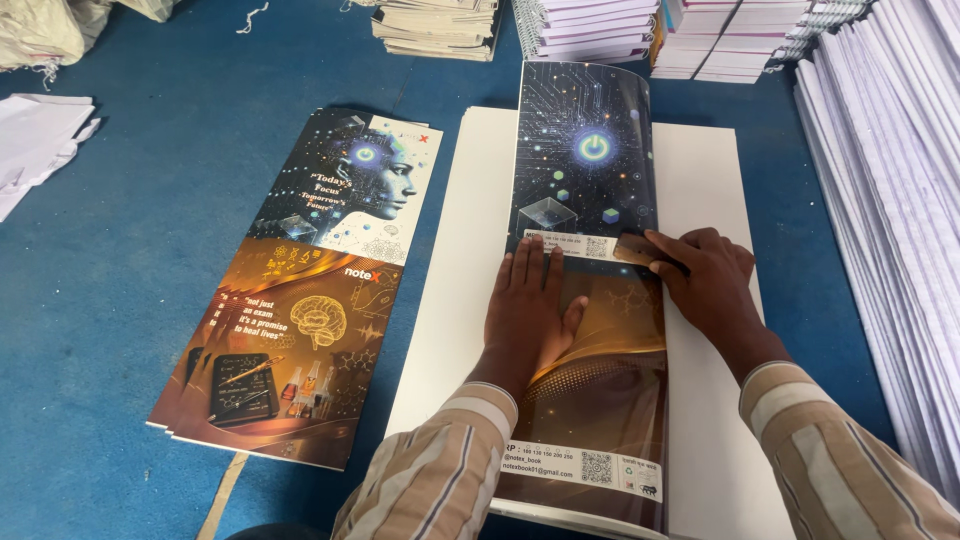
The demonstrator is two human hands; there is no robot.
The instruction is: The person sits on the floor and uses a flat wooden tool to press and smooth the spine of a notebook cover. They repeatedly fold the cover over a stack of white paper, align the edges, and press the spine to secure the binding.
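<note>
Printed cover sheet (590, 300) lies lengthways on a white board (700, 180), which sits on the blue floor (120, 260); the sheet's far end curls up a little toward the stacks of notebooks (590, 25). My left hand (528, 310) lies flat on the middle of the sheet, fingers (535, 262) together and straight, pinning it down. My right hand (705, 275) pinches a small brown scraper (637, 248) between thumb and fingertips, its edge touching the sheet at the seam between the dark blue panel and the golden one. A second pile of printed covers (310, 290) rests on the floor just left of the board, and a tall pile of white paper (890, 200) runs along the right side.

To do this stroke well, I judge the flat palm should stay firm so the glossy sheet cannot slide, and the scraper should stay low and level, drawn evenly across the seam. Tipping a corner down could scratch the print. The lifted far end may need pressing next.
</note>
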